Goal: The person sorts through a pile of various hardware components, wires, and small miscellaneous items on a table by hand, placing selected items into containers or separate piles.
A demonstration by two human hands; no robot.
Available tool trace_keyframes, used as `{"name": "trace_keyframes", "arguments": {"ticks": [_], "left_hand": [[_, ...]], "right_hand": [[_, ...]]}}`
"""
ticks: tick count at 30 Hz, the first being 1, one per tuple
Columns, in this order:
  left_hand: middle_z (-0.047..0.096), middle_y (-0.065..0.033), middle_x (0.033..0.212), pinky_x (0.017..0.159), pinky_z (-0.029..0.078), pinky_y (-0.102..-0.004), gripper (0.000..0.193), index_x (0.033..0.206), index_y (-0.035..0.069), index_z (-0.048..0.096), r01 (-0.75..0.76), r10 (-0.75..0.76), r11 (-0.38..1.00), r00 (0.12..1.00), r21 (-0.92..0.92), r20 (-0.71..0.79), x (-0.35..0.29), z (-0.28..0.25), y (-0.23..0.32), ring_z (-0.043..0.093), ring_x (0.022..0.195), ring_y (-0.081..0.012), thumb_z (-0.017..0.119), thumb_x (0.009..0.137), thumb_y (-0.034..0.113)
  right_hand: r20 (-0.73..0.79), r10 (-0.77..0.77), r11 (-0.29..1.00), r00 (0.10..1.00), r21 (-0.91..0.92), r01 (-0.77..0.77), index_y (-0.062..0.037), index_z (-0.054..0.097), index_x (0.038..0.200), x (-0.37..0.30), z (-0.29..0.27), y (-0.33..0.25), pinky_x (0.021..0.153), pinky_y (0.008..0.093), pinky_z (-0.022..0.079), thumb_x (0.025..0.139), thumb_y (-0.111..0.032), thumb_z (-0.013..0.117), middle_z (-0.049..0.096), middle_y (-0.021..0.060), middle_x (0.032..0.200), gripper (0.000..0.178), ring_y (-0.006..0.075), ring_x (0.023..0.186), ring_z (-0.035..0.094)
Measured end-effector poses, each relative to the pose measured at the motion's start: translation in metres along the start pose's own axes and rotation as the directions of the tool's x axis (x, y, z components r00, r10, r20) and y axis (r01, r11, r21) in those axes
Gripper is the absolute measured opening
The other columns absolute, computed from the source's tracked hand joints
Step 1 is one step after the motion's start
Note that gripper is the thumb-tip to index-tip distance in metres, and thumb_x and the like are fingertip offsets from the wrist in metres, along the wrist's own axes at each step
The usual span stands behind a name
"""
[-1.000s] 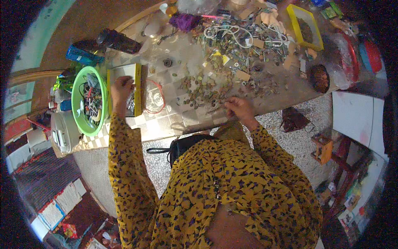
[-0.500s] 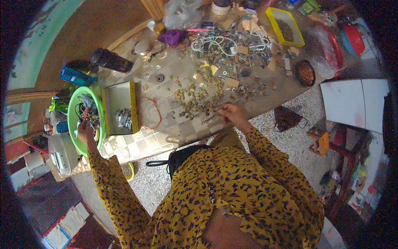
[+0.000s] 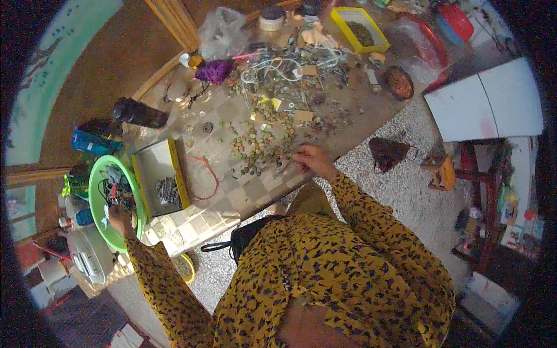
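Note:
My left hand (image 3: pixel 120 220) is over the near part of a light green basin (image 3: pixel 93 214) holding dark wires and mixed small parts. Its fingers look drawn together; whatever they hold is too small to make out. On the table's near edge, my right hand (image 3: pixel 313 158) has its fingers bent and pressed together, low by scattered small bits. Anything between those fingertips is hidden. Just left of it spreads a heap of small round brown and green pieces (image 3: pixel 264 142). A yellow-edged box (image 3: pixel 152 159) with small metal pieces (image 3: pixel 166 190) sits beside the basin.
A red cord loop (image 3: pixel 217 177) lies right of the box. Farther back are tangled white cable (image 3: pixel 272 66), purple netting (image 3: pixel 213 72), a dark cylinder (image 3: pixel 139 113) and another yellow box (image 3: pixel 361 30). A dark round bowl (image 3: pixel 399 83) stands near the right edge, a wooden stool (image 3: pixel 439 173) beyond it.
The whole view has turned and shifted, so the table's right part sits farther left and the basin lower. Both hands stay at about the same places, by the basin and the table's near edge.

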State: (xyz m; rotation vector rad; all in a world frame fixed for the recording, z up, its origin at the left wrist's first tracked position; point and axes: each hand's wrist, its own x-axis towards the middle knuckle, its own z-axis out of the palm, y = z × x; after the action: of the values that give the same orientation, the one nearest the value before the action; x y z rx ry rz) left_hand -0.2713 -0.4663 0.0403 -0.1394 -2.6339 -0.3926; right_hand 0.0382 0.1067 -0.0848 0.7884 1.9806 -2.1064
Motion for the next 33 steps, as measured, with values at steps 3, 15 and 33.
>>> {"name": "trace_keyframes", "arguments": {"ticks": [3, 15, 33], "left_hand": [[0.059, -0.0193, 0.08, 0.065, 0.044, -0.042, 0.024, 0.085, 0.002, 0.058, 0.034, -0.035, 0.999, 0.997, 0.023, 0.073, 0.002, 0.01, 0.021, 0.057, 0.073, -0.0338, 0.057, 0.074, 0.024], [0.057, -0.0188, 0.084, 0.067, 0.042, -0.0438, 0.025, 0.082, 0.001, 0.057, -0.015, 0.004, 0.998, 0.987, 0.063, 0.159, 0.011, 0.006, 0.027, 0.055, 0.077, -0.0358, 0.05, 0.076, 0.024], [0.062, -0.0103, 0.078, 0.061, 0.046, -0.0273, 0.016, 0.091, 0.002, 0.057, 0.074, 0.163, 0.9, 0.857, -0.43, 0.488, -0.053, 0.022, 0.259, 0.059, 0.071, -0.0159, 0.056, 0.077, 0.01]], "right_hand": [[-0.02, -0.018, 0.998, 1.0, 0.056, 0.02, -0.0003, 0.054, 0.093, 0.0, -0.001, 0.008, 0.049, 0.0221, 0.044, 0.081, -0.018, 0.057, 0.056, 0.0027, 0.069, 0.022, 0.0082, 0.055, 0.052], [-0.027, 0.024, 0.993, 0.999, 0.12, -0.021, -0.001, 0.052, 0.091, -0.002, 0.003, 0.007, 0.045, 0.0229, 0.045, 0.08, -0.019, 0.058, 0.057, 0.0029, 0.071, 0.022, 0.0093, 0.053, 0.055], [0.169, -0.003, 0.988, 0.986, 0.152, -0.023, -0.003, 0.056, 0.095, -0.003, -0.005, 0.01, 0.049, 0.0237, 0.045, 0.082, -0.02, 0.055, 0.056, 0.0017, 0.069, 0.022, 0.0082, 0.054, 0.052]]}}
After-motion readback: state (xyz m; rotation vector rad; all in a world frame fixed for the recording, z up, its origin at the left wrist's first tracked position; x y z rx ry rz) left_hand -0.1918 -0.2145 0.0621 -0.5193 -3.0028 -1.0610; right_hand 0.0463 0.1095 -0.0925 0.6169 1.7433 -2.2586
